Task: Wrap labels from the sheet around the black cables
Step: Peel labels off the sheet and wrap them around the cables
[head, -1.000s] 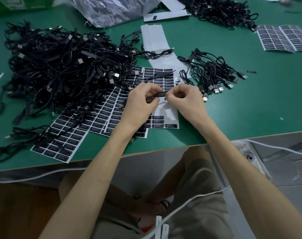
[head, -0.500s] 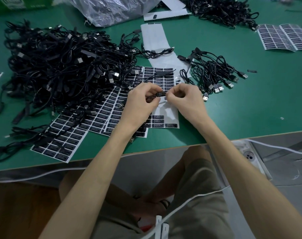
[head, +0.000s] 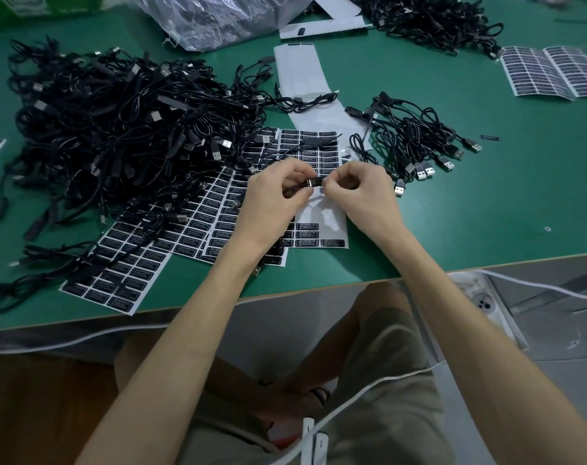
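Forearms (head: 198,317) bare; loose grey-khaki shorts (head: 386,374), knees (head: 375,297) bare.

Left of the grip, where the left hand (head: 275,193) and right hand (head: 362,193) pinch one cable (head: 310,183), a big heap of cables (head: 117,129) blocks the table. Beyond it and to the right, a small bundle of plugs and cables (head: 416,135) lies close. Farther right the green table (head: 503,203) is mostly bare to its near edge. Label sheets (head: 184,236) lie flat beneath the grip; a white backing strip (head: 298,72) runs away beyond it.
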The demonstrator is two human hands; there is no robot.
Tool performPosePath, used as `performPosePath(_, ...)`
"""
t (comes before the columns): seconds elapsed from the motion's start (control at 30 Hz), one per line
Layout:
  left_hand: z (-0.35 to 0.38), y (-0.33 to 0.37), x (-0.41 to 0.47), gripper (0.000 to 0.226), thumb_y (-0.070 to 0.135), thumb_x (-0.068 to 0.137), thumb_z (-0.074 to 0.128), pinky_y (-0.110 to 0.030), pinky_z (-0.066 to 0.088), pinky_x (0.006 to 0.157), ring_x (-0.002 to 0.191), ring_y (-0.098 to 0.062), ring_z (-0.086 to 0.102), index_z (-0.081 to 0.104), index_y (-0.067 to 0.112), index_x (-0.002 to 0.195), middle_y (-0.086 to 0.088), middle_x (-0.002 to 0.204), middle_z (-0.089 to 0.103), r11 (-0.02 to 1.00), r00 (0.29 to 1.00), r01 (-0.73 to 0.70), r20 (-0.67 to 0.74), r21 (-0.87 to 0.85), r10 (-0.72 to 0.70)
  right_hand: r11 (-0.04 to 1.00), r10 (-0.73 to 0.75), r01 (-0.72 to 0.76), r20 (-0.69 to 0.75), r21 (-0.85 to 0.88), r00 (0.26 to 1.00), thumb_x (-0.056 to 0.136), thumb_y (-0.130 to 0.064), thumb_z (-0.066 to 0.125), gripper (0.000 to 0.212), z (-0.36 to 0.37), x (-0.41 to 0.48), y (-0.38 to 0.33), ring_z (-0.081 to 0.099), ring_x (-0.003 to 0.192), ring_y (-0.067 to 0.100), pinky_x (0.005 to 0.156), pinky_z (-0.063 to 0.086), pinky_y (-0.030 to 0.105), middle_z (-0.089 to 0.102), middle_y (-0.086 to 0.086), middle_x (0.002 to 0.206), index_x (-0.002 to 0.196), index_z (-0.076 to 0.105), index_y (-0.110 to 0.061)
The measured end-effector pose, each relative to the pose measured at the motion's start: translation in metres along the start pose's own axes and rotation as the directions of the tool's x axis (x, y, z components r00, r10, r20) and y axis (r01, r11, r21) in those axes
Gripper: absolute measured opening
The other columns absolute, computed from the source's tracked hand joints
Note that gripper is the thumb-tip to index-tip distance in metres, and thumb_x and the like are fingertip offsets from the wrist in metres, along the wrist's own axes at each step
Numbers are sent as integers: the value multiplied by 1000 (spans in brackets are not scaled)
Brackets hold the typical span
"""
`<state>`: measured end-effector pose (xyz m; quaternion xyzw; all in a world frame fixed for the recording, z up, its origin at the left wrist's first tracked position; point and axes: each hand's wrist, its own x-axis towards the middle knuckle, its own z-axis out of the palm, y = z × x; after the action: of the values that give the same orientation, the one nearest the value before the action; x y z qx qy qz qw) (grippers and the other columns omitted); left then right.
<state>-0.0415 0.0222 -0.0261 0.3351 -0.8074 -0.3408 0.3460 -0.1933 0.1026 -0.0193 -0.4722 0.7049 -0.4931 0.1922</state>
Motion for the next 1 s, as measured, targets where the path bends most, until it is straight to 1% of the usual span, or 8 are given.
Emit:
performPosePath(0.2, 1, 0, 0, 21, 9, 89, 77, -16, 53, 88, 97, -4, 67, 75, 19, 108, 10, 101, 73, 1000, 1000, -18, -1, 16, 18, 1000, 0, 0, 0, -5, 1000, 87, -13, 69, 11, 0, 0, 0, 49, 54, -4, 56, 37, 11, 62, -11, 63, 76, 70, -14)
performPosePath(0.3, 1, 0, 0, 21, 9, 89, 77, -17, 53, 89, 97, -3, 67, 75, 18, 108, 10, 100, 73, 1000, 1000, -21, -2, 16, 21, 1000, -2, 2, -6, -13, 1000, 87, -13, 69, 12, 0, 0, -1, 50, 54, -3, 56, 38, 12, 62, -11, 63, 75, 70, -14)
performPosePath(0.47, 0, 1, 0, 20, 9, 89, 77, -12, 52, 87, 95, 0, 67, 75, 18, 107, 12, 98, 72, 1000, 1000, -25, -9, 15, 26, 1000, 2, -2, -10, -26, 1000, 87, -14, 68, 11, 1, 0, -1, 50, 55, -3, 56, 38, 11, 63, -10, 64, 76, 70, -14)
performPosePath(0.67, 0, 1, 0, 21, 10, 89, 78, -16, 54, 88, 96, -1, 67, 75, 19, 107, 11, 99, 73, 999, 999, -34, -11, 23, 34, 999, 5, -6, -21, -41, 1000, 87, -14, 69, 11, 0, 0, -1, 52, 55, -5, 57, 40, 10, 64, -11, 65, 77, 70, -15)
performPosePath(0.83, 0, 1, -1, 20, 11, 89, 78, -10, 51, 86, 96, 3, 66, 76, 20, 107, 17, 97, 71, 999, 999, -40, -20, 22, 41, 999, 7, -9, -25, -48, 1000, 87, -14, 68, 10, 1, -1, -2, 52, 55, -6, 57, 40, 9, 64, -11, 66, 77, 70, -15)
performPosePath(1.0, 0, 2, -2, 20, 11, 89, 77, -10, 51, 87, 97, 4, 66, 76, 20, 107, 16, 98, 72, 999, 999, -40, -21, 10, 41, 999, 12, -14, -30, -51, 999, 88, -15, 68, 10, 1, -1, -2, 53, 56, -5, 57, 41, 10, 65, -9, 67, 79, 71, -13)
